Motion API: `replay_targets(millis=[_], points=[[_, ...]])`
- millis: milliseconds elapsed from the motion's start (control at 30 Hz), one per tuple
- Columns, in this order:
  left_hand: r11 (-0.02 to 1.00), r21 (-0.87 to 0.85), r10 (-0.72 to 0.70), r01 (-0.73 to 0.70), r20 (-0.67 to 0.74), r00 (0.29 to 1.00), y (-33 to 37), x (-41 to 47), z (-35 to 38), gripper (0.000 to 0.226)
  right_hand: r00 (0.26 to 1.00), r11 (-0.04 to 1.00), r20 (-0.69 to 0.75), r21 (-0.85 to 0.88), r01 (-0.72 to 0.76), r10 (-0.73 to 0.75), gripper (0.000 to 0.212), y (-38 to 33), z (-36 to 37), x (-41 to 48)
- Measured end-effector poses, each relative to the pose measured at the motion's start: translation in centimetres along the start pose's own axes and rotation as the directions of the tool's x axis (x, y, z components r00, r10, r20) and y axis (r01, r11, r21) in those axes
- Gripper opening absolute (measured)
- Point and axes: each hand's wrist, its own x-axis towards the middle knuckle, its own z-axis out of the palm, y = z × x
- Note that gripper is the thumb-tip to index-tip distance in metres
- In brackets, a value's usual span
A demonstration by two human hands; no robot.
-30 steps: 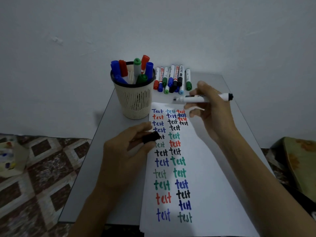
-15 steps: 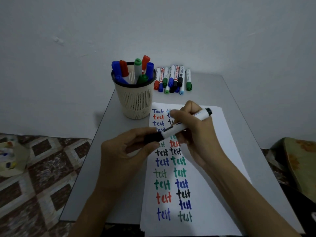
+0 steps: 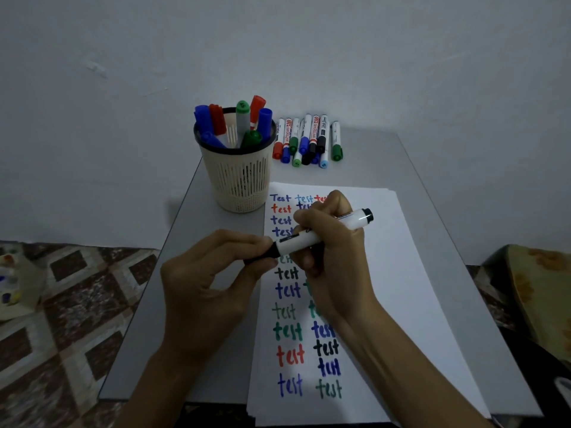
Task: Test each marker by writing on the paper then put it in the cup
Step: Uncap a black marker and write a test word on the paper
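Marker (image 3: 309, 240), white barrel, black butt end. Held at centre frame, above the paper (image 3: 417, 288), lying slantwise: butt up and to the right, writing end down and to the left.

Right hand (image 3: 333, 257): grip curled round the marker barrel, fingers wrapped over it at mid-length.

Left hand (image 3: 210, 288): grip pinching the black cap (image 3: 262, 257) between thumb and fingertips. Cap meets the barrel's lower left end; cannot tell whether it is fully seated.

Paper: white stack, lower right half of the counter (image 3: 370, 168). Two to three columns of the word "test" in blue, red, green and black, partly hidden by the hands.

Cup (image 3: 238, 183): cream, slotted sides, dark rim, upright just beyond the paper's upper left corner. Contents: markers in the cup (image 3: 243, 118) standing and leaning, caps showing blue, red and green above the rim.

Row of markers (image 3: 309, 140): lying side by side on the counter just right of the cup, upper centre of the frame, caps toward the viewer, in red, blue, green, black and light blue.

Surroundings: plain pale wall (image 3: 278, 41) behind, patterned tiled floor (image 3: 77, 288) at lower left, patterned cloth (image 3: 540, 288) at right edge.
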Motion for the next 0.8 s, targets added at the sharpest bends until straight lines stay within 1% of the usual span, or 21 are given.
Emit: replay_targets(millis=[67, 133, 200, 267, 333, 367, 400, 433, 467, 500, 533, 600, 667, 700, 733, 767, 800], points=[[1.000, 0.027, 0.017, -0.017, -0.003, 1.000, 0.1, 0.0, 0.1, 0.016, 1.000, 1.000, 0.003, 0.012, -0.017, 0.017, 0.038, 0.2, -0.2, 0.0], [0.999, 0.034, 0.013, -0.013, -0.013, 1.000, 0.1, 0.1, 0.1, 0.017, 0.998, 0.998, 0.035, -0.026, -0.060, 0.061, 0.038, -0.3, -0.4, 0.3], [1.000, 0.019, 0.003, -0.002, -0.030, 1.000, 0.3, 0.2, 0.1, 0.019, 0.985, 0.988, 0.121, -0.108, -0.109, 0.122, 0.034, -1.3, -0.8, 0.6], [1.000, -0.010, -0.017, 0.016, -0.064, 0.998, 0.3, 0.3, 0.1, 0.018, 0.952, 0.975, 0.241, -0.160, -0.151, 0.187, 0.029, -2.6, -1.3, 1.1], [0.999, -0.019, -0.037, 0.035, -0.099, 0.994, 0.3, 0.5, 0.1, 0.017, 0.908, 0.964, 0.338, -0.178, -0.198, 0.249, 0.034, -3.9, -1.9, 1.7], [0.999, -0.026, -0.045, 0.043, -0.107, 0.993, 0.2, 0.5, 0.1, 0.016, 0.894, 0.956, 0.368, -0.235, -0.178, 0.257, 0.035, -4.6, -2.3, 2.0], [0.999, -0.032, -0.046, 0.043, -0.106, 0.993, 0.1, 0.5, 0.1, 0.015, 0.888, 0.926, 0.384, -0.364, -0.104, 0.251, 0.028, -5.2, -2.6, 2.3], [0.999, -0.026, -0.035, 0.032, -0.096, 0.995, 0.1, 0.5, 0.1, 0.014, 0.884, 0.841, 0.402, -0.541, 0.019, 0.239, 0.017, -5.8, -3.0, 2.5], [1.000, -0.004, -0.013, 0.013, -0.077, 0.997, 0.0, 0.5, 0.2, 0.013, 0.869, 0.704, 0.428, -0.696, 0.141, 0.248, 0.008, -6.4, -3.1, 2.7], [1.000, 0.024, 0.014, -0.013, -0.051, 0.999, -0.1, 0.5, 0.3, 0.013, 0.850, 0.560, 0.447, -0.795, 0.234, 0.280, 0.008, -6.6, -3.1, 2.9], [0.998, 0.046, 0.036, -0.035, -0.025, 0.999, -0.1, 0.5, 0.3, 0.013, 0.830, 0.454, 0.457, -0.843, 0.290, 0.319, 0.012, -6.7, -3.0, 3.0], [0.997, 0.057, 0.056, -0.056, 0.003, 0.998, -0.1, 0.5, 0.5, 0.014, 0.795, 0.325, 0.471, -0.874, 0.362, 0.382, 0.019, -6.6, -2.6, 3.5], [0.998, 0.045, 0.042, -0.042, 0.000, 0.999, -0.1, 0.5, 0.6, 0.016, 0.776, 0.182, 0.490, -0.871, 0.456, 0.398, 0.025, -6.6, -2.3, 4.2], [0.999, 0.036, 0.019, -0.019, 0.002, 1.000, -0.1, 0.5, 0.7, 0.019, 0.781, 0.099, 0.502, -0.858, 0.504, 0.371, 0.026, -6.9, -2.1, 4.7], [1.000, 0.025, -0.017, 0.016, 0.018, 1.000, -0.1, 0.6, 0.7, 0.023, 0.802, 0.024, 0.508, -0.849, 0.528, 0.315, 0.024, -7.5, -2.0, 5.3], [0.998, 0.015, -0.070, 0.069, 0.047, 0.996, -0.2, 0.5, 0.8, 0.028, 0.831, -0.019, 0.506, -0.852, 0.524, 0.232, 0.022, -8.3, -2.0, 6.0], [0.991, 0.010, -0.137, 0.137, 0.093, 0.986, -0.5, 0.4, 1.0, 0.032, 0.857, -0.018, 0.498, -0.863, 0.505, 0.134, 0.020, -9.2, -1.8, 6.8]])
